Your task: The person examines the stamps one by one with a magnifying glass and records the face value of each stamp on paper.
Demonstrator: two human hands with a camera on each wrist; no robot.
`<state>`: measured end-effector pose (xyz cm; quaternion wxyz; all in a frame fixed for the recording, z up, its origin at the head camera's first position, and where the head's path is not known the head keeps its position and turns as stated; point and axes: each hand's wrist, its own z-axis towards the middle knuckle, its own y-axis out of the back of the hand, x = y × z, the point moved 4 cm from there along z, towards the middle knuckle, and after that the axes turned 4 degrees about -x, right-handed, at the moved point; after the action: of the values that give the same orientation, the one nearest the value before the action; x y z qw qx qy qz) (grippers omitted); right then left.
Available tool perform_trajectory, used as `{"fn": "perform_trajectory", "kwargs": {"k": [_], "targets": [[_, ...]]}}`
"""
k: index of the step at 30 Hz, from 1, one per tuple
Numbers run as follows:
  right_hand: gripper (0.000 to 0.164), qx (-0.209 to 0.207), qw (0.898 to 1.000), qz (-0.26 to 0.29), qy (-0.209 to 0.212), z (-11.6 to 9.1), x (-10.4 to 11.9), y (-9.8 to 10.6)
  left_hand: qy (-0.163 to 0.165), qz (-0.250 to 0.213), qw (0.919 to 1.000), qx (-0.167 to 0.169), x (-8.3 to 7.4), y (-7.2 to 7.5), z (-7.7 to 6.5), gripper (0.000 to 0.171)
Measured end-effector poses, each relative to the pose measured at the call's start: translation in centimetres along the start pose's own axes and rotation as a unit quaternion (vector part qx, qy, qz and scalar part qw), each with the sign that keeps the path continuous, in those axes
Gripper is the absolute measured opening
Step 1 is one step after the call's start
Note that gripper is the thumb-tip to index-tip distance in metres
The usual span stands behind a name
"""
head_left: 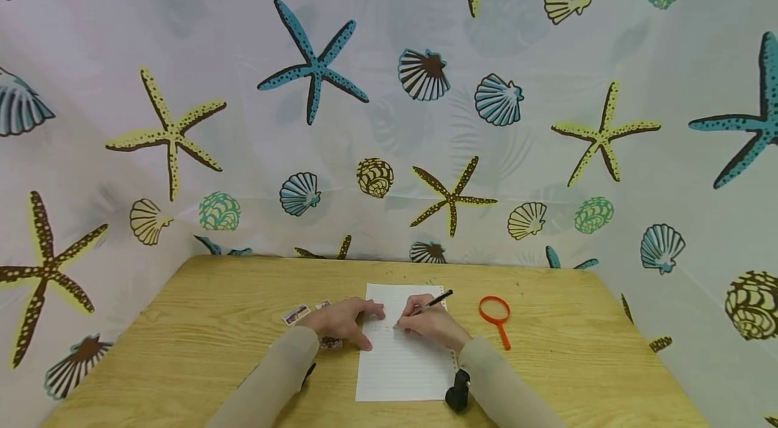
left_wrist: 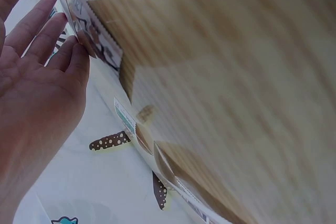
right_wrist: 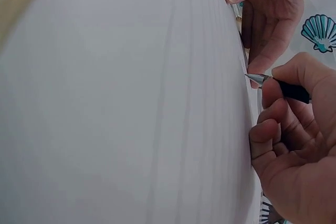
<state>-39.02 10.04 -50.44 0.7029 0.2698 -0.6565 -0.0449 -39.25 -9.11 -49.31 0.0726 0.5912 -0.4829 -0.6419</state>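
Note:
A sheet of lined paper [head_left: 404, 367] with punched holes down its right edge lies on the table. My right hand [head_left: 433, 321] rests on the sheet and pinches a black pen [head_left: 439, 298]. In the right wrist view the silver tip of the pen [right_wrist: 294, 91] meets the paper surface, and the fingers curl round its barrel. Faint handwriting shows just left of the tip in the head view. My left hand [head_left: 343, 321] lies with fingers spread at the paper's left edge, fingertips on the sheet. Small stamps [head_left: 296, 314] lie around and partly under that hand.
A red magnifying glass [head_left: 495, 308] lies right of the paper on the wooden table [head_left: 559, 347]. A black object [head_left: 458, 392] sits by my right sleeve at the sheet's lower corner. A curtain printed with starfish and shells [head_left: 365, 138] surrounds the table.

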Motion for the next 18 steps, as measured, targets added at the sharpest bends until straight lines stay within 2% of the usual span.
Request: {"fn": "perform_trajectory", "kwargs": {"k": [8,18], "targets": [[0.009,0.011,1.000,0.003,0.010,0.04,-0.07,-0.10,0.002,0.009,1.0000,-0.004,0.25,-0.05,0.15,0.053],[0.012,0.002,1.000,0.008,0.014,-0.43,0.35,-0.06,0.008,0.001,1.0000,-0.001,0.30,-0.11,0.21,0.053]]}}
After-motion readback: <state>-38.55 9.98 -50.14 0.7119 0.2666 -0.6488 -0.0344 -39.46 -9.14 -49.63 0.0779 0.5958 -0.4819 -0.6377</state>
